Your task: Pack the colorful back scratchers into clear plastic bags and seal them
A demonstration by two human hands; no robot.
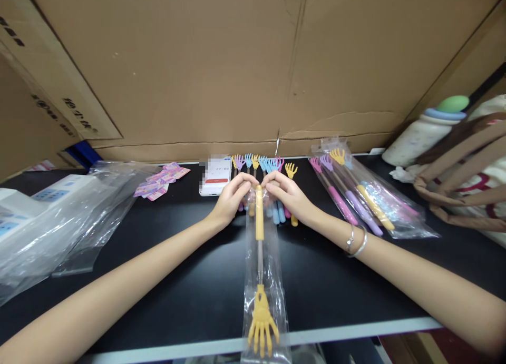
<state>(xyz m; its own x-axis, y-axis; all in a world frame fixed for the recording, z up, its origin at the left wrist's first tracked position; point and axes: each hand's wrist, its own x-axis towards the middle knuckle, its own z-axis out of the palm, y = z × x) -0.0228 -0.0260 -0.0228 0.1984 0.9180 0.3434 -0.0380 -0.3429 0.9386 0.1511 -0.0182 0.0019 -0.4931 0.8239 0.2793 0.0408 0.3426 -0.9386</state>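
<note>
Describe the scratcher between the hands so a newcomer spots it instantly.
At the black table, the left hand and right hand hold a clear sleeve. Inside is a yellow scratcher; its claw points toward the wearer, while the scratchers behind point away.

Phone [214, 187] screen: digits "27" and "06" legible; lettering on its red button [217, 180] too small. Left cardboard [55, 74]: dark Chinese characters, ® sign; wording blurred.
</note>
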